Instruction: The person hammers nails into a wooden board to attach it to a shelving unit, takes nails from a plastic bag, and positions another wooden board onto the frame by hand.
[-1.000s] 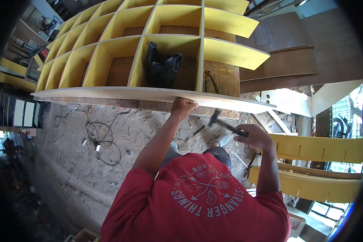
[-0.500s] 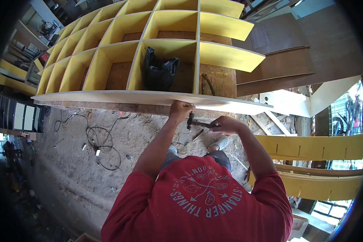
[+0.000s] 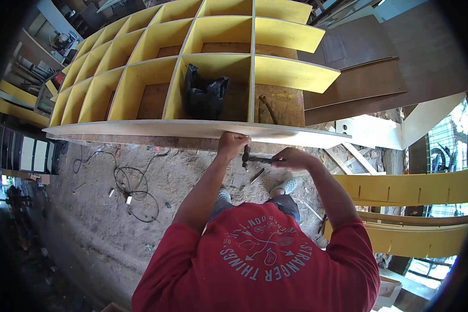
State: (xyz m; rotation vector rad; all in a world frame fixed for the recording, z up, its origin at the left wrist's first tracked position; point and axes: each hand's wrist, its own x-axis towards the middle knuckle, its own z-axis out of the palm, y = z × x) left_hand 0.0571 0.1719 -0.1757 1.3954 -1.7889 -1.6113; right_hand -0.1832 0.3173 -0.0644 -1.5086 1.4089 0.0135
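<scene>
A long pale panel (image 3: 177, 129) is stood on edge along the near edge of the table (image 3: 288, 104), across the front of a yellow slotted frame (image 3: 153, 70); its right end is carried out past the table's near right corner. The left hand (image 3: 232, 144) is set against the panel's outer face, right of the middle of the near edge. Its fingers are curled tightly together; whether a nail is pinched in them cannot be told. A hammer (image 3: 260, 160) is gripped by its handle in the right hand (image 3: 292, 158), and its head is held just beside the left fingertips, below the panel's top edge. Whether wood, nail or nothing is being touched by the head cannot be made out.

Inside the frame, near the table's near edge, a black bag (image 3: 205, 99) is held in one compartment. A dark rod (image 3: 268, 109) is laid near the near right corner.

By judgement, a fastener is being started into the panel. For the next stroke, a short, controlled tap is called for, with the panel steadied and the left fingertips placed clear of the head.
</scene>
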